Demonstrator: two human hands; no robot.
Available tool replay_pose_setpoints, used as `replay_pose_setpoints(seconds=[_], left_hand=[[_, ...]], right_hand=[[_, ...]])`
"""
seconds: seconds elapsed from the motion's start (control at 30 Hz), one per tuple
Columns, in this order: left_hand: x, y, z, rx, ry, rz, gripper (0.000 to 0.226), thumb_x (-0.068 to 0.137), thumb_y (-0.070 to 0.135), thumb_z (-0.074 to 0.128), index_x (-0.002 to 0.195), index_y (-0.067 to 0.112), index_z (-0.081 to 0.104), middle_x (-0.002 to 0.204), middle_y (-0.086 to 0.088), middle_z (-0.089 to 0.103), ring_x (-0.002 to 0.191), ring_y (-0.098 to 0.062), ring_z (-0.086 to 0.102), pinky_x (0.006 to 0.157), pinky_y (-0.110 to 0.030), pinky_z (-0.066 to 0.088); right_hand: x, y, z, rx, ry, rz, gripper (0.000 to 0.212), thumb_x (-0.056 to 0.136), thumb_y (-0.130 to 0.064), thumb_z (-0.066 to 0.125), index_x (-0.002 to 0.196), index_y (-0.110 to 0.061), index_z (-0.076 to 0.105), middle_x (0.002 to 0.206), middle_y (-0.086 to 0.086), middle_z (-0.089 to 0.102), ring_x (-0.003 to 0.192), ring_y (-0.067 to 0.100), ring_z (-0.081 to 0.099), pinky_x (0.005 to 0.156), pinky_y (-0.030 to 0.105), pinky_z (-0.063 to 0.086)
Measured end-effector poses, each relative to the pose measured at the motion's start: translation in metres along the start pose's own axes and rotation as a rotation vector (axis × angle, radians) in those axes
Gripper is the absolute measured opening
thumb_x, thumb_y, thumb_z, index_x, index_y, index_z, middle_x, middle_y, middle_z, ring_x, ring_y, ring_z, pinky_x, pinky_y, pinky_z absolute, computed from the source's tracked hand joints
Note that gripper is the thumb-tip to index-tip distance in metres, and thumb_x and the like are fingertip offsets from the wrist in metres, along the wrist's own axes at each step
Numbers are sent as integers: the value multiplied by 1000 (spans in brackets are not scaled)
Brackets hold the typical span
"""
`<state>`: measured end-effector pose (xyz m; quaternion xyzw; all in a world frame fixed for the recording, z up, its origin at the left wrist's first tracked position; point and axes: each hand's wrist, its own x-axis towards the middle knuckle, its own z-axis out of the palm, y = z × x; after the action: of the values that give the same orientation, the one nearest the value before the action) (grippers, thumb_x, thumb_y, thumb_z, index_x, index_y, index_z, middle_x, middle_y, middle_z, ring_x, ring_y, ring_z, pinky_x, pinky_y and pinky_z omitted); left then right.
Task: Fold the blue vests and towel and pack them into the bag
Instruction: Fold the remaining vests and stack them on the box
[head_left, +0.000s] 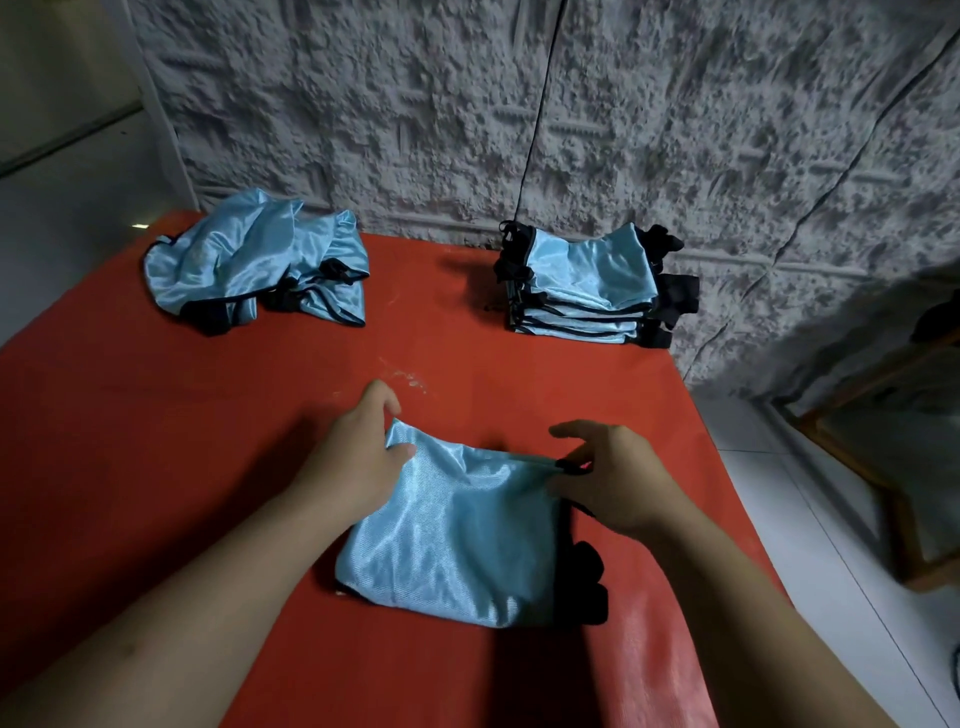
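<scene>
A red table (156, 441) fills most of the view, pushed against a rough grey textured wall (623, 130); a thin black cord (540, 104) hangs down the wall to the table's far edge; at the far left of the table lies a loose heap of unfolded blue vests (249, 260), shiny cloth with black trim and straps showing; at the far right, near the wall, stands a neat stack of folded blue vests (587, 283), black straps sticking out at both sides; pale floor tiles (779, 493) and a wooden frame (883, 467) show to the right of the table; nothing lies between the hands and either pile.

Near the front edge, in the middle, lies a folded blue vest (457, 530), roughly square, with black straps (587, 582) bunched at its right side; both forearms reach in from below; the left hand (358, 457) grasps the vest's far left corner, thumb curled over the cloth and fingers behind it; the right hand (608, 478) pinches the black trim at the far right corner between thumb and fingers, the forefinger raised and slightly bent above the edge.
</scene>
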<state>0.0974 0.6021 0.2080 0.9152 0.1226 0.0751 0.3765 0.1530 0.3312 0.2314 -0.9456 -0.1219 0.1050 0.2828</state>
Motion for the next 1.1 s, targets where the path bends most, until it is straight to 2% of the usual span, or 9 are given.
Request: replay_pose_setpoints(seconds=[0.3,0.4,0.47,0.57,0.63,0.8,0.9,1.0,1.1], left_hand=[[-1,-1,3,156,47,-54,32,88,15,71,101,20,42,84,-4,59,78,-26,60,68,-36,46],[-12,7,0,252,155,165,25,85,16,70,96,21,48,96,-2,53,90,-26,54,76,-38,45],[-24,9,4,246,58,373,20,83,15,67,96,24,54,100,6,55,99,-19,53,86,-36,47],[-38,-15,24,344,-261,509,51,85,14,53,136,19,57,150,2,48,146,-21,36,121,-29,22],[-43,-34,35,533,-328,531,66,88,24,37,154,16,37,165,-1,26,155,-21,10,123,-35,4],[-51,-35,40,605,-340,401,78,87,61,-24,159,32,-13,164,13,-23,150,-10,-27,120,-43,-11],[-52,-35,42,638,-327,354,82,81,65,-25,157,36,-18,163,11,-29,148,-10,-32,120,-45,-13],[-52,-35,45,611,-296,321,86,79,71,-25,158,39,-13,165,8,-23,149,-11,-30,120,-46,-13],[-53,-32,44,628,-300,295,85,79,74,-21,157,41,-15,165,6,-24,148,-11,-31,121,-50,-13]], right_hand=[[-4,-3,19,-165,241,53,31,85,-22,68,115,-29,73,98,-5,76,98,24,68,84,36,54],[-19,-25,21,-118,470,-42,23,85,-17,70,106,-23,76,101,0,75,97,25,67,83,37,53],[-38,-50,35,-74,555,-161,18,85,-15,65,97,-22,76,93,-1,74,88,22,67,77,35,54],[-71,-76,78,-102,348,-367,33,87,-17,48,113,-22,67,110,-3,68,102,15,63,92,35,54],[-77,-64,107,-257,237,-383,50,91,-27,43,139,-20,54,142,1,57,136,18,50,113,42,42],[-52,-18,114,-535,184,-138,66,99,-52,34,147,-9,50,154,16,46,148,29,36,117,44,17],[-54,-20,113,-520,170,-37,76,98,-61,29,154,-9,40,161,13,34,153,26,24,118,45,13],[-59,-21,107,-468,71,22,82,100,-66,13,162,-14,0,169,6,-7,154,19,-17,126,41,-5],[-60,-22,102,-473,52,7,83,100,-66,9,161,-12,-8,168,7,-15,152,19,-26,126,39,-8]])
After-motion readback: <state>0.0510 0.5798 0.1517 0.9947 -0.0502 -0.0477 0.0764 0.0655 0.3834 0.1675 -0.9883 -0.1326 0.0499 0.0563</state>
